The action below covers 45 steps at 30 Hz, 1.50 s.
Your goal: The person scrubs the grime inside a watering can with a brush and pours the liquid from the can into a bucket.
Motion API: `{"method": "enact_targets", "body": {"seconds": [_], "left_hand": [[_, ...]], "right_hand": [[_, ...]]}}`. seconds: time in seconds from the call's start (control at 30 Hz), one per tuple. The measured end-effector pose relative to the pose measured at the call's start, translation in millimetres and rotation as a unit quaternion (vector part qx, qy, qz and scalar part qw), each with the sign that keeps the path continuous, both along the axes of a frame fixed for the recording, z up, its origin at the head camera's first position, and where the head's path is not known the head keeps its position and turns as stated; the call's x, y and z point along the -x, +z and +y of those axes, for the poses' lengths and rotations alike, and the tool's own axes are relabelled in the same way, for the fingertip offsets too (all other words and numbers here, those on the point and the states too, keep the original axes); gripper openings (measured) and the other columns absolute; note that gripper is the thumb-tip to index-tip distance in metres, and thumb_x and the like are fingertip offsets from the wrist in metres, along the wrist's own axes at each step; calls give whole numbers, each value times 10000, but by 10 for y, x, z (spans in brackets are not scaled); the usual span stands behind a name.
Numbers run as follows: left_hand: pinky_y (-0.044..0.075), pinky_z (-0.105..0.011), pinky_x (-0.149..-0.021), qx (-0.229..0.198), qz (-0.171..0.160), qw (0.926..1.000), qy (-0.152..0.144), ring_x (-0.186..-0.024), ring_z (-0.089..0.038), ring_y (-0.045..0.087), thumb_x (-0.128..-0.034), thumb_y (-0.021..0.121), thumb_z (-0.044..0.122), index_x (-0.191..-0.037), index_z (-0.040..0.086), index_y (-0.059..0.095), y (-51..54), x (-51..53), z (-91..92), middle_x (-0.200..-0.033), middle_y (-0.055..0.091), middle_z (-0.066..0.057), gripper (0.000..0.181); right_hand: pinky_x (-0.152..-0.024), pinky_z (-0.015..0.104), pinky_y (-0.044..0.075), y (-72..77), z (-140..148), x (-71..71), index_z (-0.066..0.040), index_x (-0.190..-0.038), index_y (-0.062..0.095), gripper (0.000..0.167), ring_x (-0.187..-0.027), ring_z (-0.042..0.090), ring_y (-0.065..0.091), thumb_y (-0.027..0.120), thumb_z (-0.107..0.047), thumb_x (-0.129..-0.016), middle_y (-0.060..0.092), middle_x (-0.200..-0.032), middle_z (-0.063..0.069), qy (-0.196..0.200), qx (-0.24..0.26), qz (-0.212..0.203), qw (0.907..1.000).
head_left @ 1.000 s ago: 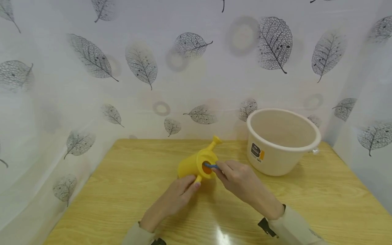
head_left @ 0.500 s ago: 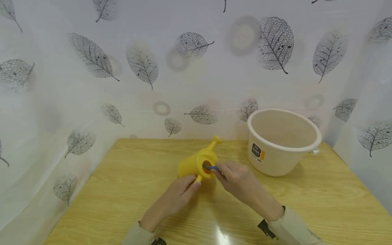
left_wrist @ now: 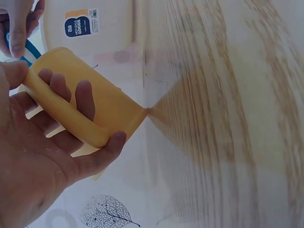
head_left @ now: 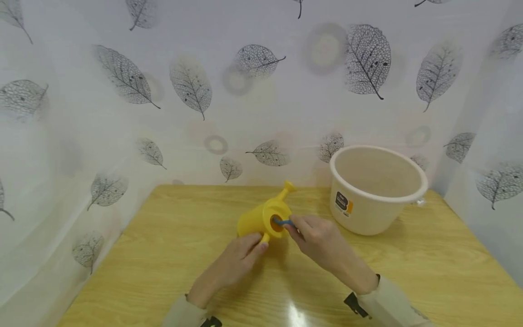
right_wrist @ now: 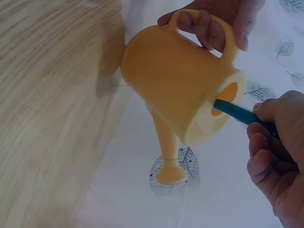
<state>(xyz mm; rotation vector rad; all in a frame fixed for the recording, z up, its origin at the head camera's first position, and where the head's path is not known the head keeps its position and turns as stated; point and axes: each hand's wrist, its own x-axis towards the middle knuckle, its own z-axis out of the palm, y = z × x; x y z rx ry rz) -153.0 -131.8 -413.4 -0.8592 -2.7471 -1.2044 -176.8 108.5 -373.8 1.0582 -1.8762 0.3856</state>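
Observation:
A yellow watering can (head_left: 252, 221) is tilted on the table, its round opening turned toward the right hand and its bottom edge against the tabletop in the left wrist view. My left hand (head_left: 234, 262) grips the can's handle (left_wrist: 64, 111), fingers passing through the loop. With thumb and fingers, my right hand (head_left: 320, 240) pinches a slim blue handle (right_wrist: 242, 112). The far end of this blue-handled tool is inside the can's opening, so its kind is hidden. The spout (right_wrist: 165, 137) points away from me.
A large cream bucket (head_left: 361, 213) with a label stands at the right back of the wood-patterned table (head_left: 171, 218). Behind the table hangs a pale curtain (head_left: 269, 104) printed with leaves.
The blue-handled tool shifts slightly within the can's opening as the right hand makes small movements. The left hand and the watering can stay in place.

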Motion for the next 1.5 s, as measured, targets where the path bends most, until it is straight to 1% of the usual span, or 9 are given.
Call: {"method": "enact_targets", "body": {"seconds": [0.23,0.4,0.5,0.63,0.83,0.97,1.1,1.3,1.5], "left_hand": [[437,-218,-650,51,-34,10000,47,-683,-18,429,-1107,420,399,-880,238,519,1,-5,20,-749,451,129,296],[422,-210,-633,19,-126,9999,42,-663,-14,409,-1110,412,393,-874,237,506,14,-5,9,-738,439,126,299],[416,-207,-634,11,-147,9999,13,-665,-11,404,-1113,405,388,-875,234,502,5,-5,6,-739,433,126,300],[416,-208,-643,13,-93,10000,3,-675,-11,410,-1113,412,372,-874,232,503,0,-2,3,-740,427,128,292],[417,-210,-645,19,-45,10000,-32,-677,-13,414,-1115,412,359,-884,235,510,-4,3,5,-743,430,127,280],[421,-212,-643,63,-43,10000,-24,-674,-12,412,-1116,404,365,-886,241,509,-12,5,5,-745,434,128,282],[426,-214,-641,90,-12,10000,-23,-673,-13,412,-1118,401,358,-886,237,513,-15,7,7,-748,439,127,284],[426,-214,-649,62,-49,10000,37,-678,-14,419,-1115,411,365,-883,238,516,1,-2,4,-742,435,128,284],[425,-213,-650,55,53,10000,34,-684,-13,424,-1112,425,356,-871,237,513,4,0,5,-742,428,135,282]], "right_hand": [[-441,145,384,-46,-4,31,-61,-854,625,382,-494,63,492,450,-287,-1106,576,-635,-31,54,95,81,9999],[-444,139,375,-3,21,-22,-57,-861,626,396,-491,43,460,431,-297,-1110,561,-623,-36,-44,0,-126,9999],[-456,141,386,27,30,-64,-51,-866,623,394,-502,40,460,427,-290,-1110,557,-625,-36,-10,-44,-295,9996],[-468,140,401,51,16,-83,-50,-865,623,373,-511,43,472,442,-270,-1106,562,-630,-35,73,-6,-332,9994],[-452,133,346,24,-16,-47,-65,-865,615,382,-500,27,396,430,-290,-1111,510,-599,-55,12,65,-293,9995],[-446,115,317,-19,-29,-16,-73,-860,608,380,-497,13,381,433,-302,-1108,511,-595,-62,35,181,-316,9993],[-454,91,322,-31,-26,-21,-72,-853,611,381,-494,3,407,441,-303,-1103,551,-601,-58,113,276,-486,9984],[-466,93,368,15,-7,-75,-52,-893,623,345,-505,5,466,469,-286,-1094,596,-623,-48,143,267,-790,9964],[-467,106,383,53,-2,-100,-46,-904,624,312,-506,13,481,493,-261,-1086,594,-622,-45,116,240,-880,9958]]}}
